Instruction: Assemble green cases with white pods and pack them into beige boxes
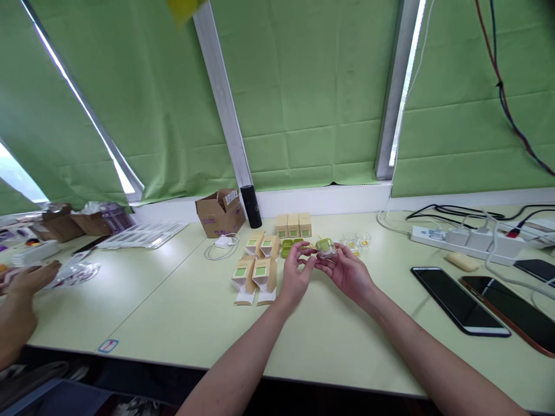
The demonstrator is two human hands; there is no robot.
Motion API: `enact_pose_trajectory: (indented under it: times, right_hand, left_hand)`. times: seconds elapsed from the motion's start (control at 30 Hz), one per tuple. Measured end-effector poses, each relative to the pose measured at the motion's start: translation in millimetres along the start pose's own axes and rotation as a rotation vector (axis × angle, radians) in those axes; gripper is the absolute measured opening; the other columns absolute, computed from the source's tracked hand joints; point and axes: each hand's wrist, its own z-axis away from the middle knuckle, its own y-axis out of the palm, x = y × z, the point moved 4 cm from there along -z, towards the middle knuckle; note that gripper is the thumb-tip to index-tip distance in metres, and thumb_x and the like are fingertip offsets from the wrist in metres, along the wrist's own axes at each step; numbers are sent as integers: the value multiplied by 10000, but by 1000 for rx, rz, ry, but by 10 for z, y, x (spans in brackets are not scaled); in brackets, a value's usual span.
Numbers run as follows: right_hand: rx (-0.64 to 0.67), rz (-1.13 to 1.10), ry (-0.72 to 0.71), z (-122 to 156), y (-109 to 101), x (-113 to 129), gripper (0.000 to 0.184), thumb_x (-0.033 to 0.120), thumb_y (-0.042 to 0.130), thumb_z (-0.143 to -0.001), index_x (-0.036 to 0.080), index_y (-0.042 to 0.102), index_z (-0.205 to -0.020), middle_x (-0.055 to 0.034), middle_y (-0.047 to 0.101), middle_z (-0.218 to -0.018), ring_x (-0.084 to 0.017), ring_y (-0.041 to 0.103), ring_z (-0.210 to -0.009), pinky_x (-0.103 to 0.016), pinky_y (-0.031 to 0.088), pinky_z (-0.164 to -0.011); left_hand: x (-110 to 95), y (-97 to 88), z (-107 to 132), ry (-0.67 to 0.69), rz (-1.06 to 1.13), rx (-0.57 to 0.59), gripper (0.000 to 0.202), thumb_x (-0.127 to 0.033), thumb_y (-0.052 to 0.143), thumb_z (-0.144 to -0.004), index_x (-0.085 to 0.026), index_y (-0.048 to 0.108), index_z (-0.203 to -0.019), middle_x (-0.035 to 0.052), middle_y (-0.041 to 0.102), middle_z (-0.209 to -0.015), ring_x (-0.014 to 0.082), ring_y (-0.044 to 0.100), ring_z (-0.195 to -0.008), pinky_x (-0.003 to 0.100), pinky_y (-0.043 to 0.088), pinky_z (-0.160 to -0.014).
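Note:
My right hand (347, 271) holds a small clear plastic case with a green item inside (325, 247), fingers curled round it above the pale green table (182, 323). My left hand (295, 270) is beside it, thumb and fingers pinched close to the case's left side, touching or nearly touching it. Just behind my hands lie small green items (288, 248) and clear plastic cups with yellow bits (356, 240). To the left lie several tan cartons with green labels (255, 271), some open at the end.
Three tan cartons (293, 225) stand upright at the back beside a black cylinder (251, 206) and an open cardboard box (220, 212). Phones (459, 299) and a power strip (459, 238) lie right. Another person's hand (26, 283) rests at the far left near clear trays (143, 234).

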Motion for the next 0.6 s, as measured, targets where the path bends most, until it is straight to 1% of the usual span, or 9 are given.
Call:
enact_pose_trajectory:
  times: [0.13,0.3,0.5,0.6]
  right_hand:
    - [3,-2,-12,-26,-55,-15,301,438,789,-824,310,582,-1001,-37,797,-950,-272,776,-899,-555,544,-991]
    - [12,14,-27,-35,-54,-14,288,452,780,-829,321,586,-996,-31,798,-965,-272,773,-901,-558,557,-965]
    - [-17,-3,-1,-12,-29,0,332,463,795,-827,326,573,-1033,-3,796,-918,-248,775,-869,-523,552,-974]
    - [-29,-13,-1,8,-11,19,351,444,823,-808,328,584,-1037,7,787,-954,-235,764,-882,-502,562,-958]
  left_hand:
    - [49,-15,-14,-42,3,-32,339,-415,698,-920,-222,585,-1175,111,718,-1117,246,677,-1102,356,509,-886]
    - [68,-15,-26,-55,-24,-38,284,-411,682,-930,-210,606,-1115,102,719,-1069,238,684,-1067,338,522,-851]
    - [86,-7,-29,-67,-30,-36,321,-452,699,-914,-202,626,-1102,109,707,-1100,242,679,-1062,325,530,-816]
    - [97,-2,-32,-55,-23,-22,370,-478,715,-900,-203,628,-1131,115,706,-1108,246,676,-1060,327,540,-803]
